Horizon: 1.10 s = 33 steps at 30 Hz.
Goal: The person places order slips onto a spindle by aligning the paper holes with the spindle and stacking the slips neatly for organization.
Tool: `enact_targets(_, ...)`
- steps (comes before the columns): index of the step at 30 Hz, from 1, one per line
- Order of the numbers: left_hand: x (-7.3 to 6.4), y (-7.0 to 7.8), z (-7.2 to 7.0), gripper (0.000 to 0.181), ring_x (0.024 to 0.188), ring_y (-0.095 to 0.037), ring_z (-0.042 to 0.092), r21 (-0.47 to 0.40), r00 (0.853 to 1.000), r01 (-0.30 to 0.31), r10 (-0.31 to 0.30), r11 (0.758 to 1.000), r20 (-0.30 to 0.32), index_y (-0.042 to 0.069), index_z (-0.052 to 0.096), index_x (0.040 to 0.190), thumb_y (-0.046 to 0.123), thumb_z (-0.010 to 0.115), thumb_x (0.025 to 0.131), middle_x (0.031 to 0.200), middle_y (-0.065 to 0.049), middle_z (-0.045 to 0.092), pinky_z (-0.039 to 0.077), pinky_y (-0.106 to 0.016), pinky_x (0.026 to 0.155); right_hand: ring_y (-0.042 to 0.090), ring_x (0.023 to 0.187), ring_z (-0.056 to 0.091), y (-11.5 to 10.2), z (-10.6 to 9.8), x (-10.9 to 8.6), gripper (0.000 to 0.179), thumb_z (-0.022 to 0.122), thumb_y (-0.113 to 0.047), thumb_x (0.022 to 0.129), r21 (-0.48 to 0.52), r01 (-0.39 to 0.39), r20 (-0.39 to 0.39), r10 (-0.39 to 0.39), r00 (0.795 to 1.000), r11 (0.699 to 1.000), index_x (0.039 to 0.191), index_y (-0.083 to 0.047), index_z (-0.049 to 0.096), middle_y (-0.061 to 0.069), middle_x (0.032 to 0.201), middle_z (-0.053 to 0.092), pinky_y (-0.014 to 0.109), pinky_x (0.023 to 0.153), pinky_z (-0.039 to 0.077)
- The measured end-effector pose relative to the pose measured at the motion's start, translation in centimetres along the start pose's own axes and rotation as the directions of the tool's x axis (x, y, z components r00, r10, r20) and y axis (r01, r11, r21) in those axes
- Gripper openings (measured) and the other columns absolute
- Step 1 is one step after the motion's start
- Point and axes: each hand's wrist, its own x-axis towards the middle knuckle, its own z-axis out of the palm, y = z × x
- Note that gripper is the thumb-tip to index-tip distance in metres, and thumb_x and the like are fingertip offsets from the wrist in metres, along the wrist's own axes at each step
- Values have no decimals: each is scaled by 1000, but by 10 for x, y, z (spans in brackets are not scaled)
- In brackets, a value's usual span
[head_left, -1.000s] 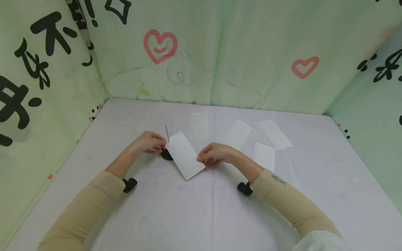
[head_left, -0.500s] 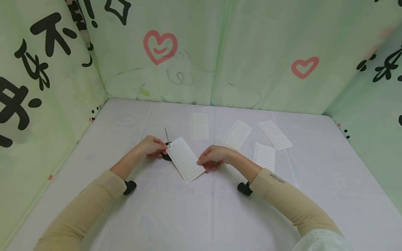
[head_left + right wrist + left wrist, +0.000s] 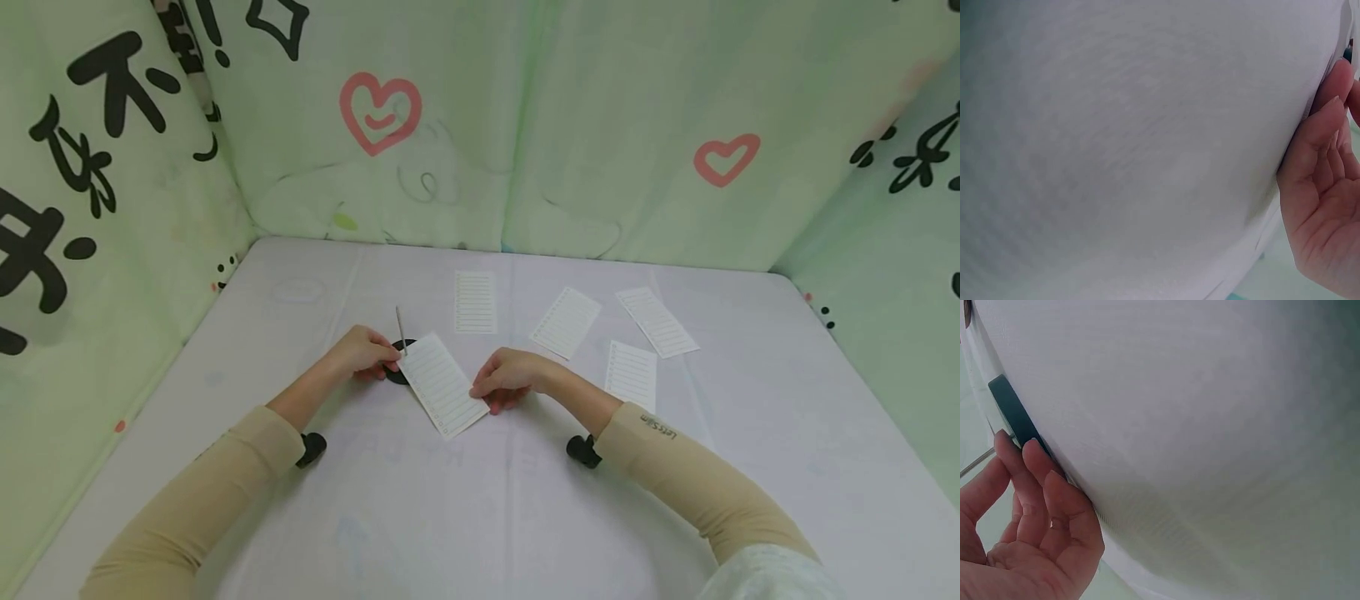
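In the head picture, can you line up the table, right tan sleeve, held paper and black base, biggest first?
1. Table
2. Right tan sleeve, though it's probably nearer the camera
3. Held paper
4. Black base, partly hidden

Five lined cards [image 3: 444,387] and two hands [image 3: 366,353].
One card mid-frame, four farther up or right; one rod [image 3: 402,329], one base [image 3: 393,375], two wrist cameras [image 3: 312,450], two sleeves [image 3: 191,500], one table [image 3: 450,517], two pink hearts [image 3: 348,104] up top.

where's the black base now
Head view: the black base sits left of centre on the table, beside the left hand, partly behind the held card.
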Motion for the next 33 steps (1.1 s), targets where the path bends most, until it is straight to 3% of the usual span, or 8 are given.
enact_targets(6,1,-1,2,21,47,-6,52,26,1000,0,0,1000,-23,-3,59,101,12,60,87,61,7,61,39,-22,50,8,50,57,-1,1,-1,11,66,-16,84,-11,9,-14,-9,1000,1000,83,-5,65,0,60,58,19,47,43)
enact_targets(17,0,-1,0,24,49,-7,53,32,1000,-2,2,999,-11,-3,58,103,13,61,86,62,7,62,39,-21,51,8,51,57,-3,0,-3,11,66,-17,84,-33,12,-8,-12,1000,999,84,-5,65,0,62,59,19,49,44)
enact_targets(23,1,-2,1,21,52,-7,54,40,1000,-3,3,999,-2,-1,60,100,14,61,86,65,6,64,40,-22,52,13,60,59,-10,-13,-10,17,63,-19,86,-180,63,-62,-75,995,982,90,-3,68,3,72,64,24,56,46)
enact_targets(27,0,-2,1,21,52,-7,54,35,1000,-1,2,999,-12,-1,60,101,14,61,87,65,6,64,41,-22,53,18,70,58,-18,-28,-7,22,60,-21,88,-301,73,-197,-137,971,951,98,-2,65,8,83,64,25,59,43)
enact_targets(33,-1,-1,1,20,52,-8,54,31,1000,-11,11,999,-11,-1,59,101,14,60,87,67,4,64,40,-23,53,24,90,57,-28,-44,13,36,57,-26,90,-428,-11,-410,-183,894,904,117,-2,55,14,104,61,35,74,45)
